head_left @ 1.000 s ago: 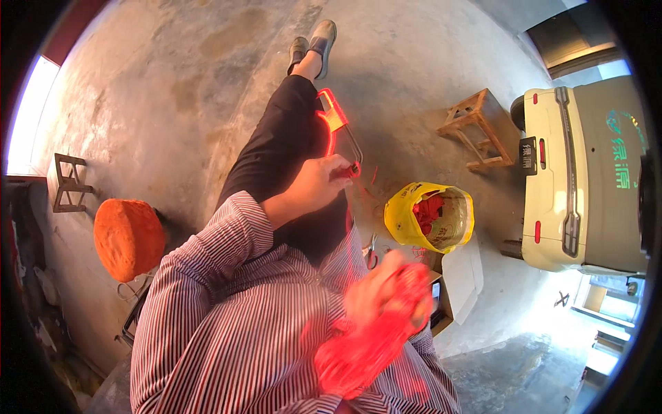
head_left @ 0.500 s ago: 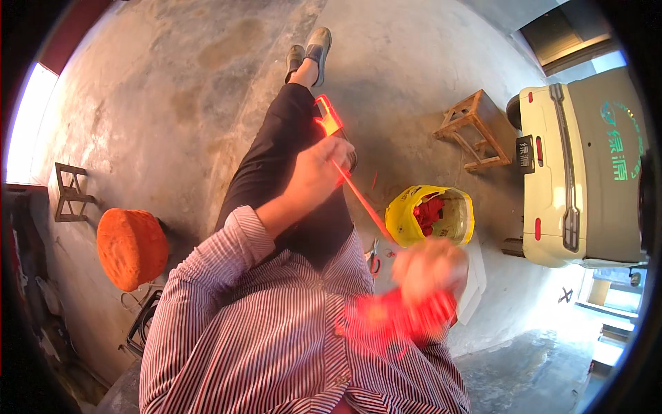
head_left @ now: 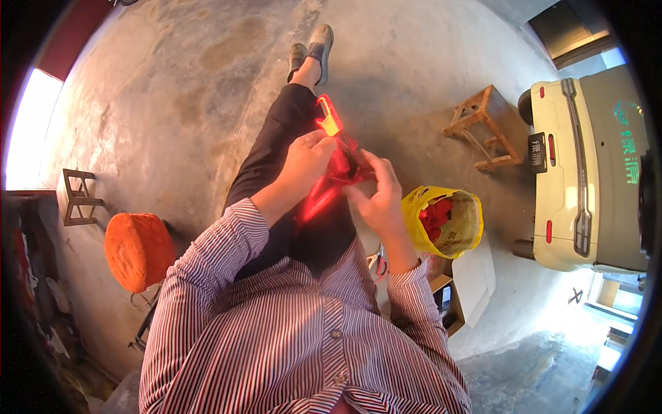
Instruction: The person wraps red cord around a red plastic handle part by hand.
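My left hand is closed, thumb and fingers pinching glowing-red material over my dark trouser leg. Just past its fingertips juts a red loop-shaped piece with a yellow part; its kind I cannot make out. My right hand meets it from the right, fingers and thumb curved around the same red strip material. A dark patch shows between the two hands. Some red material trails down across my lap, blurred and overexposed.
A yellow bag holding red material stands right of my right hand. Scissors lie below it, near an open box. Wooden stools, an orange round seat and a cream vehicle surround me.
My right hand has moved up and left from beside my torso to my left hand, bringing the red bundle along. The red strand stretched between the hands is no longer taut.
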Demonstrator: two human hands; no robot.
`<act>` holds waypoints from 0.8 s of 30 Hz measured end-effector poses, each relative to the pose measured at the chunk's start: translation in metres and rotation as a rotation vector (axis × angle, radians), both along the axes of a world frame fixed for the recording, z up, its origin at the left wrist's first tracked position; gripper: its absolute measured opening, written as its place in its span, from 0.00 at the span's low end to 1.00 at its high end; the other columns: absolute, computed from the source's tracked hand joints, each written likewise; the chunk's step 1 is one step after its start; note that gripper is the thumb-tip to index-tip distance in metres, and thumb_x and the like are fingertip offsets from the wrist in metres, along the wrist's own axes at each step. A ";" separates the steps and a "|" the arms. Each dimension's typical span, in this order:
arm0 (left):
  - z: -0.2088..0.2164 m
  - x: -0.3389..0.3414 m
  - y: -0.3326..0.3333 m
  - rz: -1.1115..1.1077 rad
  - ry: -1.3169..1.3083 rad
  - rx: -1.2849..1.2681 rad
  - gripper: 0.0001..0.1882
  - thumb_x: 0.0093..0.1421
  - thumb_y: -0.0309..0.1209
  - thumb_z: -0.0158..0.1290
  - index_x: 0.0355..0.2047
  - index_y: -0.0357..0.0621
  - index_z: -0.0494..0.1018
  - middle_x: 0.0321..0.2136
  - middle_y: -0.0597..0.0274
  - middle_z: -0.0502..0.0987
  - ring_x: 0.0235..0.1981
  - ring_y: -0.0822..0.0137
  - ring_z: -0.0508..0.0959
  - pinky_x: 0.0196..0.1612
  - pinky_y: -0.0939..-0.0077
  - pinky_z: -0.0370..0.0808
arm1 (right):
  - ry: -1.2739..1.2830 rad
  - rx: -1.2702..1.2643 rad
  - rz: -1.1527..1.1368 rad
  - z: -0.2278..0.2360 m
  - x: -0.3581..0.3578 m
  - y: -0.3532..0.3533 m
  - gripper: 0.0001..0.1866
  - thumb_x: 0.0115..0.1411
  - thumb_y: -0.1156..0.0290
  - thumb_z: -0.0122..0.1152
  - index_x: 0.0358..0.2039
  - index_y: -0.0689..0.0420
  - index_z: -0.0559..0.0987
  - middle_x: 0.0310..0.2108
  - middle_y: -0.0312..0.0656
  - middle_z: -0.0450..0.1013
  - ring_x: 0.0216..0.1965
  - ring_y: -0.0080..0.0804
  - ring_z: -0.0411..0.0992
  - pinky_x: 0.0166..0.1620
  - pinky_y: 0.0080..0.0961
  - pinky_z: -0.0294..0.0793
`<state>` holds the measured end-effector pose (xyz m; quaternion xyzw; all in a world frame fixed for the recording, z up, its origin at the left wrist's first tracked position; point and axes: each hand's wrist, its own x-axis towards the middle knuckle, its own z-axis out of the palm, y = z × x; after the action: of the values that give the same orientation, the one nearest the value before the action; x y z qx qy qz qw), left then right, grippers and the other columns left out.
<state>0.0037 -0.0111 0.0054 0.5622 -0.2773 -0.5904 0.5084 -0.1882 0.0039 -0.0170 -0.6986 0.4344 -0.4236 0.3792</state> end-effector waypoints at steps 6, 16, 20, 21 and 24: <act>0.022 -0.011 0.012 -0.150 0.325 0.112 0.08 0.67 0.29 0.52 0.29 0.44 0.72 0.18 0.69 0.67 0.13 0.80 0.60 0.14 0.81 0.50 | -0.601 0.452 -0.206 0.024 -0.015 -0.003 0.22 0.63 0.73 0.64 0.58 0.58 0.75 0.53 0.42 0.75 0.55 0.40 0.73 0.57 0.41 0.73; -0.013 -0.010 0.009 -0.313 0.173 0.279 0.06 0.64 0.34 0.55 0.35 0.46 0.72 0.25 0.55 0.81 0.10 0.80 0.57 0.13 0.81 0.49 | -1.251 0.628 0.171 -0.030 -0.218 0.082 0.20 0.71 0.60 0.52 0.56 0.59 0.73 0.42 0.46 0.77 0.43 0.40 0.76 0.47 0.36 0.80; -0.025 -0.006 0.009 -0.360 0.207 0.296 0.09 0.58 0.32 0.59 0.36 0.46 0.72 0.25 0.55 0.80 0.10 0.80 0.55 0.13 0.78 0.48 | -0.472 0.868 -0.289 -0.049 -0.186 0.162 0.22 0.72 0.60 0.55 0.58 0.61 0.71 0.47 0.47 0.77 0.45 0.38 0.78 0.48 0.37 0.81; -0.024 -0.005 0.012 -0.316 0.191 0.295 0.10 0.57 0.32 0.60 0.37 0.44 0.72 0.27 0.55 0.81 0.11 0.79 0.58 0.14 0.78 0.52 | -0.543 0.879 -0.361 -0.050 -0.178 0.155 0.25 0.71 0.58 0.56 0.61 0.61 0.69 0.49 0.47 0.77 0.46 0.40 0.78 0.49 0.38 0.82; -0.011 -0.009 0.034 -0.221 -0.140 0.037 0.15 0.56 0.32 0.64 0.39 0.40 0.73 0.34 0.54 0.81 0.20 0.72 0.69 0.22 0.74 0.65 | -0.889 0.917 -0.254 -0.032 -0.140 0.139 0.34 0.70 0.53 0.57 0.68 0.61 0.64 0.55 0.49 0.75 0.49 0.45 0.78 0.51 0.40 0.81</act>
<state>-0.0049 0.0225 -0.0054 0.5772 -0.3613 -0.6074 0.4091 -0.3286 0.1427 -0.0494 -0.1674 0.4521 -0.4853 0.7295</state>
